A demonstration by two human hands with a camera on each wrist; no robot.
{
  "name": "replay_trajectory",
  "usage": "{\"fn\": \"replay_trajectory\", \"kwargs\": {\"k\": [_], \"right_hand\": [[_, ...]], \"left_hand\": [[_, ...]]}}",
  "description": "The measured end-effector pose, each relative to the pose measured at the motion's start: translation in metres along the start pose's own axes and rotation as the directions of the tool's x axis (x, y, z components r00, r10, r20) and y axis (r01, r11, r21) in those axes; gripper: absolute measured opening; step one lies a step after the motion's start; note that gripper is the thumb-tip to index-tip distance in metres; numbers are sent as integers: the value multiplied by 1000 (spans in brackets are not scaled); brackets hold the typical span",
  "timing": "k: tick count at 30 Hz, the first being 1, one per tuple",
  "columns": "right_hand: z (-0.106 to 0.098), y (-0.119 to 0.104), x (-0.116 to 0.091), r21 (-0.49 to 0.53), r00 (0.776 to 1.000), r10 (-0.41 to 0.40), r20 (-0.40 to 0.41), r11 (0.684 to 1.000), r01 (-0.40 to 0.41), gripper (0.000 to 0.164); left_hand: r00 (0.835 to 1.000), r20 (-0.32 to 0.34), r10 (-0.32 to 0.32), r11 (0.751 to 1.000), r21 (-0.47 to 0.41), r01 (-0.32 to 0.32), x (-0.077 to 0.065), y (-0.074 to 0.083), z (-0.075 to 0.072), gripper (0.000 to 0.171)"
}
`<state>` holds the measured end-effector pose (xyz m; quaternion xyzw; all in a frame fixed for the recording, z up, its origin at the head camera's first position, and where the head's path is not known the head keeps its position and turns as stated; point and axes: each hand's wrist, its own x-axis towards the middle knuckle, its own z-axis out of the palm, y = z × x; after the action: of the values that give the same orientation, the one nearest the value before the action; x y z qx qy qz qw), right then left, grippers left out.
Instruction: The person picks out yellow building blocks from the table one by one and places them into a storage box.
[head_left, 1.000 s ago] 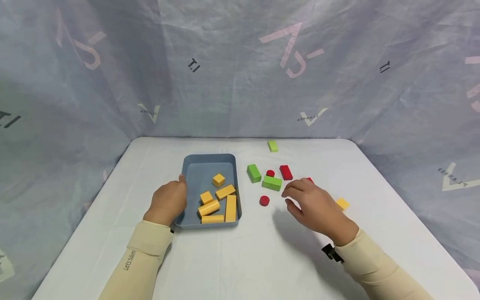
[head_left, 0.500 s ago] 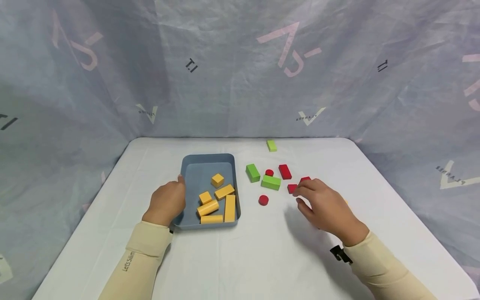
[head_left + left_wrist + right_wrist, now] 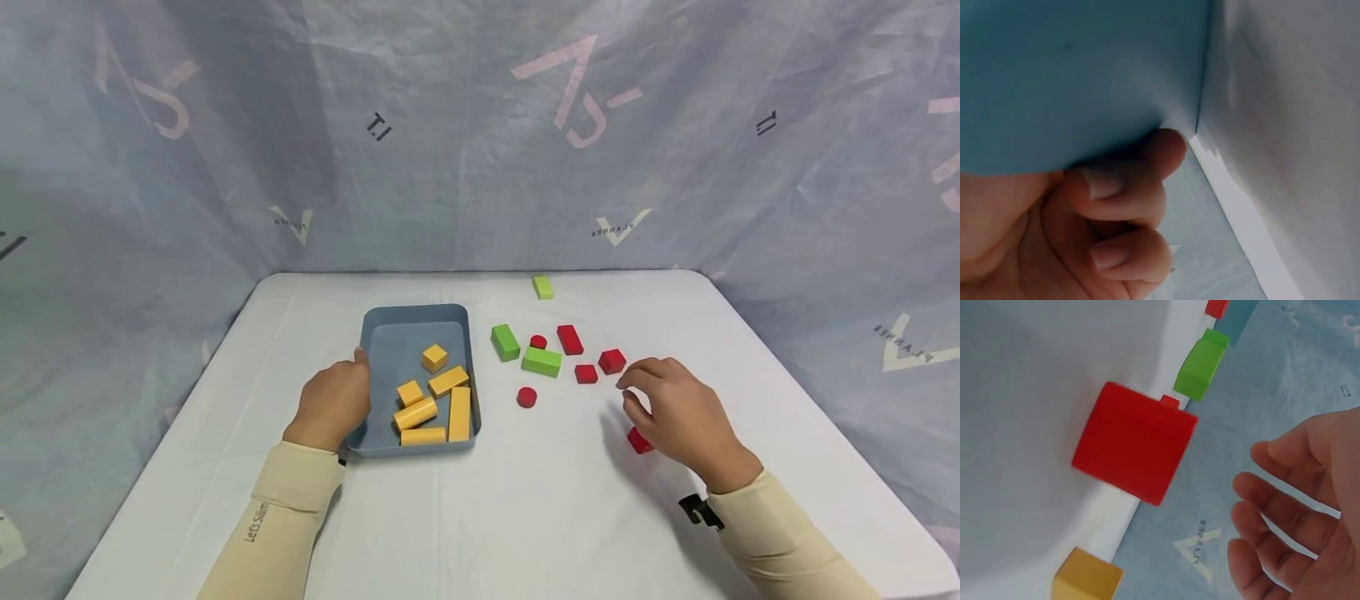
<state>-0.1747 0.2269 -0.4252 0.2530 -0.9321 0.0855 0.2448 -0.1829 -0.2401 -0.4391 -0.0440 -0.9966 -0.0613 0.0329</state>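
Observation:
My left hand grips the left wall of a blue-grey tray; in the left wrist view its fingers curl under the tray's side. Inside the tray lie several yellow blocks, some boxy and some rounded. My right hand hovers over the table's right part with loosely bent fingers and nothing in them. Below its thumb shows a red block, large in the right wrist view. Just past its fingertips sits a red cube. A yellow block appears in the right wrist view, hidden behind the hand from above.
Right of the tray lie two green blocks, a red oblong block, a small red block and two red discs. A light green block is near the table's back edge. Grey-blue cloth hangs behind.
My right hand has moved right, away from the green blocks; red blocks it covered now show, and the yellow block is now hidden behind it. The left hand stays on the tray.

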Motion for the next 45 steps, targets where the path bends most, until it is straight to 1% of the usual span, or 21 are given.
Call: {"fn": "replay_trajectory", "kwargs": {"k": [5,10,16,20,24,29,34,45], "right_hand": [[3,7,-3,-11,999,42,-8,999,-42,11],[1,13,-6,-14,997,77,-13,997,-77,11],[3,19,-8,-24,990,140,-25,990,-140,13],[5,22,-10,-16,979,202,-32,979,-203,14],[6,25,-11,10,961,275,-37,961,-275,16],[6,29,-13,44,942,333,-32,942,-331,19],[7,33,-14,52,930,368,-22,929,-366,20],[10,42,-20,83,914,406,-6,911,-404,23]], "left_hand": [[1000,-1,-5,1000,1,5,0,0,1,59],[1000,-1,-6,1000,2,6,1,0,1,59],[1000,-1,-3,1000,1,3,2,0,1,58],[1000,-1,-3,1000,-4,3,1,1,1,58],[1000,4,3,1000,-9,-3,0,3,0,58],[1000,2,6,1000,7,-6,0,4,-1,58],[1000,8,-2,1000,9,1,1,4,-3,58],[1000,25,-15,1000,11,14,1,3,-2,58]]}}
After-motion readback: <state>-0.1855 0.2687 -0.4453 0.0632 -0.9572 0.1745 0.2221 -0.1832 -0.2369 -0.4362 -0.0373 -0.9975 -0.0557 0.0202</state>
